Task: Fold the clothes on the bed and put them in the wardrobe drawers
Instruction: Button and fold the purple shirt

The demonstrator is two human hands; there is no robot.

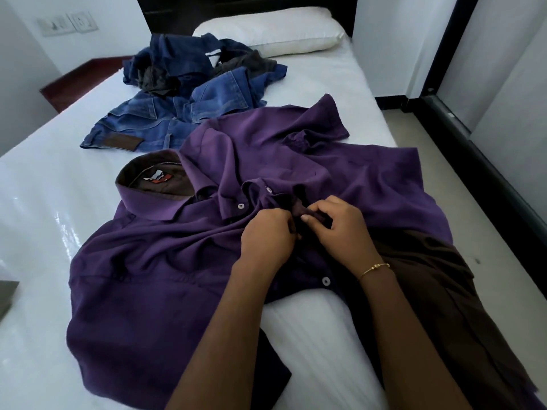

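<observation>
A purple button-up shirt point(154, 261) with a brown-lined collar lies spread front-up on the white bed point(41, 208), collar toward the left. My left hand point(268, 235) and my right hand point(337, 224) meet at the shirt's button placket, each pinching the fabric edge between thumb and fingers near a buttonhole. White buttons show above and below my hands. A heap of blue jeans and dark clothes point(195, 93) lies farther up the bed, behind the shirt.
A white pillow point(272, 31) rests against the dark headboard. Beige floor runs along the bed's right side, with a dark-framed sliding door point(485, 119) beyond. A grey flat object point(7, 294) pokes in at the left edge.
</observation>
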